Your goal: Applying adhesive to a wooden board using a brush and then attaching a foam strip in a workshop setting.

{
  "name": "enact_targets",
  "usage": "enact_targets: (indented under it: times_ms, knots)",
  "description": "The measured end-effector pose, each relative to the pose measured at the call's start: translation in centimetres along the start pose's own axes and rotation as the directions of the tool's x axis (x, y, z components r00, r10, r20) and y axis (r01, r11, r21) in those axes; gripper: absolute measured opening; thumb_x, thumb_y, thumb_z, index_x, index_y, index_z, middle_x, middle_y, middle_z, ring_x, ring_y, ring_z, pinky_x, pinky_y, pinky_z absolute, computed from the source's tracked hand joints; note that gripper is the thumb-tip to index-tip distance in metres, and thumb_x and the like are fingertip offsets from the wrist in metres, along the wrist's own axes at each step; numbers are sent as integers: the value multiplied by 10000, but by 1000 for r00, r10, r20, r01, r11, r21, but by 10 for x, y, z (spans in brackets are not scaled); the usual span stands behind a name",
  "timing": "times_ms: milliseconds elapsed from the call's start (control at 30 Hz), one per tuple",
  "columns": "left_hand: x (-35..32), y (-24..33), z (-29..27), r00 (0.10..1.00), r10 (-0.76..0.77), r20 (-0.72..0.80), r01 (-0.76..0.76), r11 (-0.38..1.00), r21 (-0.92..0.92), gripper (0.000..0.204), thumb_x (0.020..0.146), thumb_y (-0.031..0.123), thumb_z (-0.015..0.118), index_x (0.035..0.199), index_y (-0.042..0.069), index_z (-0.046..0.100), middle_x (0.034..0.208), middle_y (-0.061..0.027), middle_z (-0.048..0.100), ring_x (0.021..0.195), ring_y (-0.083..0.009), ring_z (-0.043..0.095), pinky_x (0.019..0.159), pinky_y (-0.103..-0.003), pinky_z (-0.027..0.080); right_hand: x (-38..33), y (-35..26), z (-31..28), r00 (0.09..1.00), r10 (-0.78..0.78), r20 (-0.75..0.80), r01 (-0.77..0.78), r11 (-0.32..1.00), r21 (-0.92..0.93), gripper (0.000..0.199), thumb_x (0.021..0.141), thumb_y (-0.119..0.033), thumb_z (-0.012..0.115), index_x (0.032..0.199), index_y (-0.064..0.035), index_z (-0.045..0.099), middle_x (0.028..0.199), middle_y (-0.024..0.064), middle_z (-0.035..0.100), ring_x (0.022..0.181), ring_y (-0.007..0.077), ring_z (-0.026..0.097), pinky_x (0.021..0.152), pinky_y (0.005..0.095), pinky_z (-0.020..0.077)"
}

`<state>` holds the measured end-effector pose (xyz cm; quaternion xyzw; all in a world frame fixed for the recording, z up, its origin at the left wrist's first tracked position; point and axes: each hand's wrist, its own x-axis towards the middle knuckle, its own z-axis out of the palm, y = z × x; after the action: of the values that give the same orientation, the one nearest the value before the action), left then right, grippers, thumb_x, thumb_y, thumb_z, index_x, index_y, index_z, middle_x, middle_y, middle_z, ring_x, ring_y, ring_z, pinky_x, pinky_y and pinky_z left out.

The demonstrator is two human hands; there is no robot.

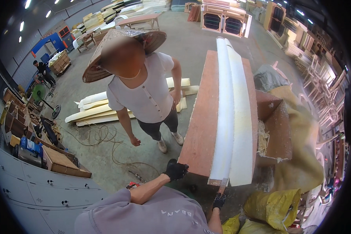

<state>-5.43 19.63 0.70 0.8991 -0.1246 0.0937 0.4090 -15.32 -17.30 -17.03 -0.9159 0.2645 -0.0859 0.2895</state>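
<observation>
Left hand (176, 170), black-gloved, gripping the near left corner of the reddish board (202, 124), fingers curled over its edge. Right hand (218, 201), also gloved, closing around a thin stick-like piece (222, 190) poking out below the near edge; exact grip hard telling. Two long curved white strips (233, 117) lying lengthwise along the board, near ends overhanging its near edge, far ends reaching past the far edge. Open wooden box (276, 128) sitting just beside the board's right edge, pale shavings showing inside. Standing at the board's left edge, another person (144, 93) in a conical hat, one hand hanging near the board's left side. Yellow sacks (271, 206) lying on the floor by the near right corner.
</observation>
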Motion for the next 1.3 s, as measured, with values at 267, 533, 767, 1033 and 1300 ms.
enact_targets:
  times_ms: [267,533,767,1033,1300]
  knots:
    - [-1,1,9,912,-361,193,408,760,-506,284,945,281,531,825,48,643,667,-39,618,501,-144,562,441,-305,418,11,-18,-25,992,114,50,-118,988,97,567,907,-474,571,1048,72,635,993,286,644,953,414,613,824,443,465]
    - [10,26,1,703,-550,451,705,456,-543,341,967,331,483,839,57,641,670,-24,613,505,-142,546,461,-296,410,23,-25,-24,935,225,274,-271,952,142,717,907,-538,526,1202,114,559,1235,312,555,1182,426,514,1006,411,396]
    - [21,41,0,673,-536,509,734,566,-375,382,977,350,460,817,62,654,660,-27,624,518,-152,563,490,-303,426,22,-7,-4,998,30,51,-34,997,70,581,938,-498,483,878,55,648,928,280,629,905,440,577,796,497,418]
    - [26,59,-1,928,-195,317,199,980,17,359,991,298,447,856,42,660,723,-81,666,622,-198,624,587,-344,474,28,-28,-32,970,116,215,-139,986,96,606,926,-493,526,1066,91,609,1058,299,617,1006,440,577,870,436,444]
    - [23,46,21,905,-33,423,47,999,-24,309,986,297,476,961,37,641,811,-100,677,711,-212,647,624,-359,488,58,-40,-28,995,-62,72,29,922,385,440,953,-369,522,1069,48,601,842,213,607,754,349,564,719,394,462]
